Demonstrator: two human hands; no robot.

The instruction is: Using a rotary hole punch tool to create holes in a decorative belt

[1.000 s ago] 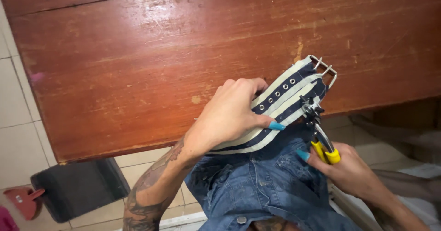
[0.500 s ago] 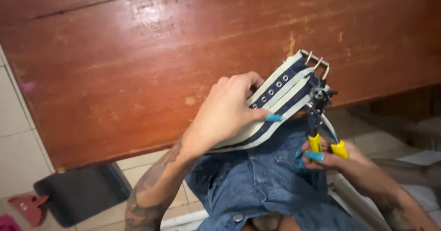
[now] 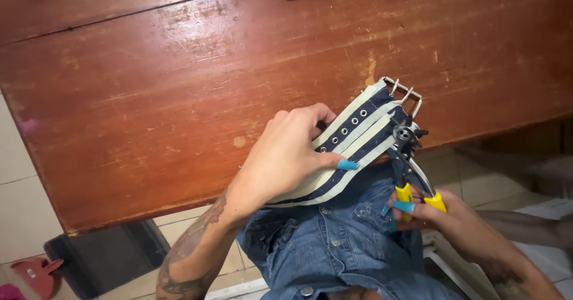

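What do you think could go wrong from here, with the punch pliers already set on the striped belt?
The left hand pins the striped belt only at the table edge, so the belt may slip and the hole land off line with the eyelets.

The punch pliers bite near the buckle; they might nick the fabric edge.

The right hand grips the yellow handles with long nails, so the grip may slide.

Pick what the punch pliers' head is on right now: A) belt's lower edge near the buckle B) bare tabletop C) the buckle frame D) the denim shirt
A: the pliers in the right hand bite the striped belt at its lower edge just short of the buckle, while the left hand holds the belt down on the table.
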